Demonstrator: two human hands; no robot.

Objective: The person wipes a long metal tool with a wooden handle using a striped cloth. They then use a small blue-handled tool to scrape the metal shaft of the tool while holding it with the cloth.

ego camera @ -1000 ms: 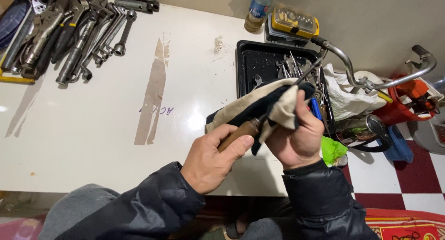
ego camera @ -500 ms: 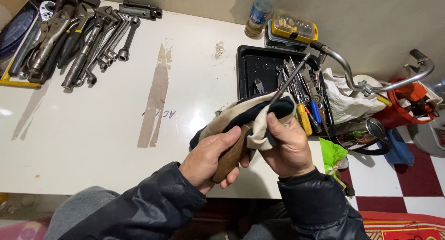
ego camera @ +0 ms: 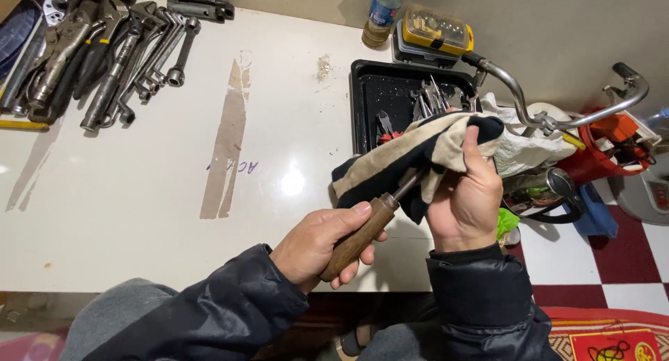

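My left hand (ego camera: 317,241) grips the brown wooden handle (ego camera: 357,235) of a hand tool, whose metal shaft runs up to the right into a cloth. My right hand (ego camera: 465,194) is closed around that cream and dark blue cloth (ego camera: 411,155), wrapping it over the tool's shaft. The tool's tip is hidden inside the cloth. Both hands are above the near edge of the white table (ego camera: 139,194), just in front of a black tray (ego camera: 373,89).
The black tray holds several pliers and small tools. A row of wrenches and locking pliers (ego camera: 104,47) lies at the far left. A yellow-lidded bit case (ego camera: 437,30) and a plastic bottle (ego camera: 382,12) stand at the back. Bicycle handlebars (ego camera: 557,113) are at the right.
The tool has been drawn out of the cloth toward me, so more of the wooden handle and the metal shaft show. The cloth has shifted up over the tray's edge.
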